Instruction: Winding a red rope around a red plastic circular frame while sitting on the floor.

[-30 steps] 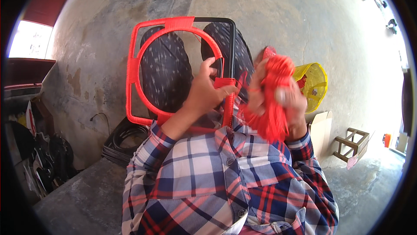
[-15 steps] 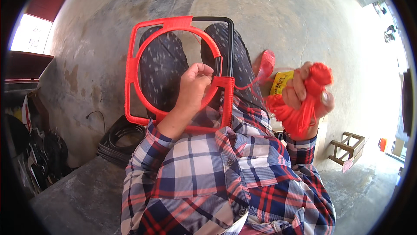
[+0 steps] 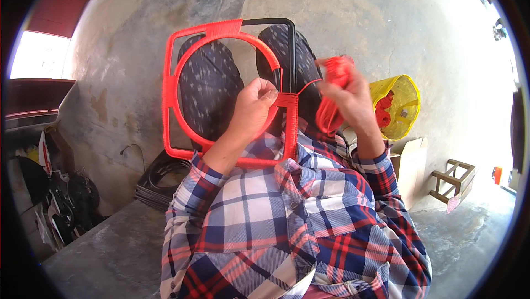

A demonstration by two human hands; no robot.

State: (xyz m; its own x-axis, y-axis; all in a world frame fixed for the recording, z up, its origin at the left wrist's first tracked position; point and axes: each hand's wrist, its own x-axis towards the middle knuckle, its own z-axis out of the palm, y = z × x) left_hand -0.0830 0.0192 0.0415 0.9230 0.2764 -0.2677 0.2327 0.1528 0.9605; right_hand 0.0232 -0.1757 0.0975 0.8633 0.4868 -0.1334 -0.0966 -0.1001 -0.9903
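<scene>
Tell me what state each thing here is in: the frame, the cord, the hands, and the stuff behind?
Frame: held upright, mostly wrapped in red cord, top right corner bare black.
Red cord bundle: gripped, one strand stretched taut to the frame.
Left hand: closed on the frame's right side.
Right hand: closed on the bundle.
Yellow basket: tipped on its side, red cord inside.
Cardboard box: open.

A rough grey concrete floor (image 3: pixel 353 17) fills most of the view, stained darker in patches. Bright daylight washes in from the right — the floor there is nearly white. At the left a lit window (image 3: pixel 30 53) glows beneath a red panel (image 3: pixel 61 3). A coil of black hose (image 3: pixel 160 180) lies near dark clutter (image 3: pixel 61 199). To the right stand a yellow mesh basket (image 3: pixel 400 106), a cardboard box (image 3: pixel 411 163) and a small wooden stool (image 3: pixel 452 180).
</scene>
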